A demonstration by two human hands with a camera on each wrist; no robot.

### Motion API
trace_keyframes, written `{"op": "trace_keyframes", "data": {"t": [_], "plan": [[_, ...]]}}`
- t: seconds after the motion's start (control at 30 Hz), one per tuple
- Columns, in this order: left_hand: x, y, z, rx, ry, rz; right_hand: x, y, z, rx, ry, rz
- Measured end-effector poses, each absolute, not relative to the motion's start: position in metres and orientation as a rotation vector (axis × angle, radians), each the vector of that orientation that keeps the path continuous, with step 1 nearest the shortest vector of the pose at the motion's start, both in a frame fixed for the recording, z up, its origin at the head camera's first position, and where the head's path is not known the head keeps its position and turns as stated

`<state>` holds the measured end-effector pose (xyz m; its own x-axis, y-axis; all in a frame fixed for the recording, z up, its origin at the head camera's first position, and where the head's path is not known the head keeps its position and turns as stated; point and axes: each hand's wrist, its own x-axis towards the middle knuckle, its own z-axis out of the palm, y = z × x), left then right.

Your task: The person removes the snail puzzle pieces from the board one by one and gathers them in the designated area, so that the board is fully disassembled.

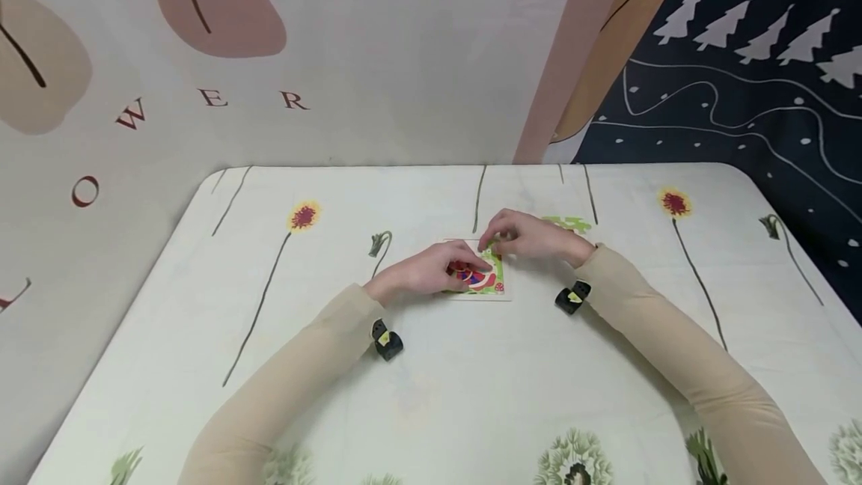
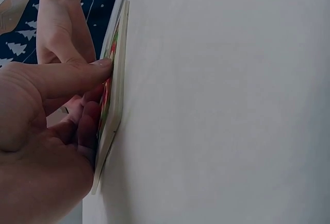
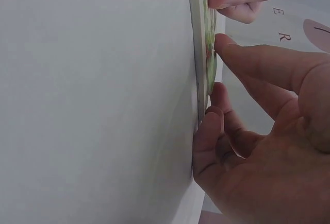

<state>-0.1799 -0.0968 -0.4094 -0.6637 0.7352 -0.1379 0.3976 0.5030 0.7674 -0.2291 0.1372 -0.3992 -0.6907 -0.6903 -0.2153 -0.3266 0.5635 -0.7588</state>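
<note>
A flat square board with a colourful printed picture (image 1: pixel 498 279) lies on the table, its pale edge (image 2: pixel 120 74) showing from the side in the left wrist view. Over its left part is my left hand (image 1: pixel 434 268), thumb and fingertips touching the picture and covering much of it. My right hand (image 1: pixel 535 236) is at the far right corner; in the right wrist view, this hand (image 3: pixel 273 116) has its thumb tip against the picture side and other fingertips by the board's edge (image 3: pixel 199 54). No separate object shows between its fingers.
A pale flowered cloth (image 1: pixel 471 380) covers the table. Just beyond my right hand lies a light green shape (image 1: pixel 571 224), partly hidden; whether it is loose or printed, I cannot tell. Patterned hangings (image 1: pixel 404 58) stand behind the table.
</note>
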Motion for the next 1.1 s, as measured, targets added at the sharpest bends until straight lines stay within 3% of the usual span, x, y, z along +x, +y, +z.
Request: {"op": "trace_keyframes", "data": {"t": [1.1], "plan": [[-0.181, -0.098, -0.412, 0.924, 2.287, 1.027, -0.227, 0.148, -0.395, -0.802, 2.282, -1.183]]}}
